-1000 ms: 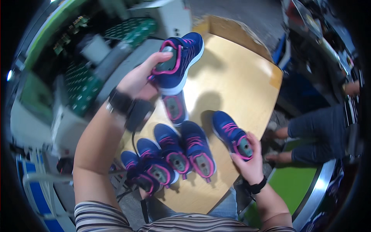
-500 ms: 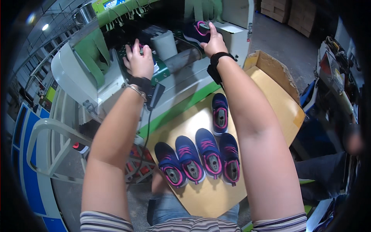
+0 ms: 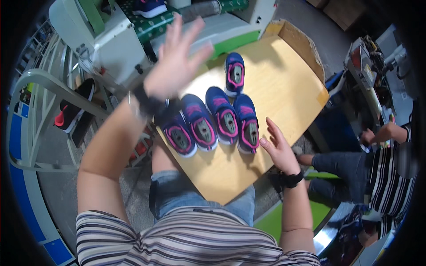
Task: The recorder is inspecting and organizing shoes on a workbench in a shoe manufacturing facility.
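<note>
Several navy sneakers with pink trim and grey inserts stand on the tan board; a row of them spreads across its near part, heels toward me. My left hand point(image 3: 175, 64), smeared a little by motion, hovers above the row's far left end with fingers spread and nothing in it. Its wrist partly covers the leftmost sneaker point(image 3: 179, 138). My right hand point(image 3: 280, 150) is open beside the heel of the rightmost sneaker point(image 3: 248, 128), thumb close to it. One more sneaker point(image 3: 234, 74) stands singly behind the row. Another sneaker point(image 3: 150, 8) sits on the machine's green dotted belt.
The tan board point(image 3: 284, 66) has a torn cardboard edge point(image 3: 304, 51) at its far right. A green and white machine point(image 3: 191, 40) stands beyond it. On the left is a grey tube-frame rack point(image 3: 53, 164) with a dark shoe point(image 3: 73, 108). Another person point(image 3: 381, 173) sits at right.
Both hands have left the machine. My right hand has come back beside the row of sneakers, my left above it. The view has tipped down; a sneaker remains on the belt.
</note>
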Motion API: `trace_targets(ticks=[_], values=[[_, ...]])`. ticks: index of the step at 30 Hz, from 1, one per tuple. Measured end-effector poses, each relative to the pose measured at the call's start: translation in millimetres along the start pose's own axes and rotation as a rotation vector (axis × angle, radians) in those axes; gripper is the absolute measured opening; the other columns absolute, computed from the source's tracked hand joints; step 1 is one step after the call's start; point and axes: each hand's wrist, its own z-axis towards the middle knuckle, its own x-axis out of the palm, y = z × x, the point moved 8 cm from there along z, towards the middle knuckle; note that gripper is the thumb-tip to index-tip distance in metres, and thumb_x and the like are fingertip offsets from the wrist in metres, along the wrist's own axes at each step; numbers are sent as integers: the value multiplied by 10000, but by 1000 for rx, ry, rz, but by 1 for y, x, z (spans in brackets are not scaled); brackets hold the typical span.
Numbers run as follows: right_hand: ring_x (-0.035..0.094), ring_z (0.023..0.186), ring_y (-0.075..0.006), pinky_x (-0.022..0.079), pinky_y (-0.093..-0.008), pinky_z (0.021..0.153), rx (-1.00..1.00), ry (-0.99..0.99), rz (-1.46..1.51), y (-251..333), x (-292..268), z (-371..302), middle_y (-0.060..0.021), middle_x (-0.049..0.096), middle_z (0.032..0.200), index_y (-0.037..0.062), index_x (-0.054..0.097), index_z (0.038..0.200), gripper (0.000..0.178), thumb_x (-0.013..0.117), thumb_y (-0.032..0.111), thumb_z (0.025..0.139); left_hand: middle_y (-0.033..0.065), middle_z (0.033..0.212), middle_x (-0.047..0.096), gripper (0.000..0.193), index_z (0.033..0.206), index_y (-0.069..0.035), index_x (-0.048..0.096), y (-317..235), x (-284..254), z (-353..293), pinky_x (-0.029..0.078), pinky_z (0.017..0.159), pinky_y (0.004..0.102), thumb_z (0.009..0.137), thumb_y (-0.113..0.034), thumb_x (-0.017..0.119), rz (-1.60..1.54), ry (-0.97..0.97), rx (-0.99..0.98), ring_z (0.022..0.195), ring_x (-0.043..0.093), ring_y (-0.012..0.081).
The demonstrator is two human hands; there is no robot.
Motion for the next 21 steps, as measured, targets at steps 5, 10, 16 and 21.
trace_targets(ticks=[5, 10, 16, 21], values=[[286, 1469, -311, 245, -386, 1190, -163, -183, 323, -6, 37, -13, -211, 284, 1581, 17, 202, 1563, 771, 647, 229, 969, 178, 1637, 169, 697, 1517, -194, 401, -30, 47, -137, 148, 1161, 624, 919, -475, 623, 327, 297, -32, 1470, 185, 482], [387, 1395, -377, 307, -408, 1158, -313, -494, 6, 5, 58, -9, -251, 408, 1480, -14, 329, 1502, 651, 633, 114, 941, 156, 1571, 354, 694, 1503, -164, 422, -9, 63, -177, 155, 1156, 585, 905, -445, 636, 340, 174, -20, 1414, 316, 423], [380, 1411, -384, 306, -400, 1162, -280, -468, -50, 9, 56, -16, -271, 406, 1486, -40, 317, 1499, 648, 616, 82, 937, 198, 1518, 412, 654, 1479, -89, 426, 2, 51, -165, 192, 1164, 513, 919, -343, 648, -18, 286, -128, 1395, 379, 377], [456, 1360, -310, 350, -363, 1125, -239, -494, 162, 0, 44, -17, -230, 465, 1455, -44, 378, 1474, 590, 612, 77, 946, 218, 1508, 406, 635, 1443, -62, 457, 12, 38, -127, 244, 1145, 520, 925, -371, 655, -175, 324, -208, 1392, 392, 382]])
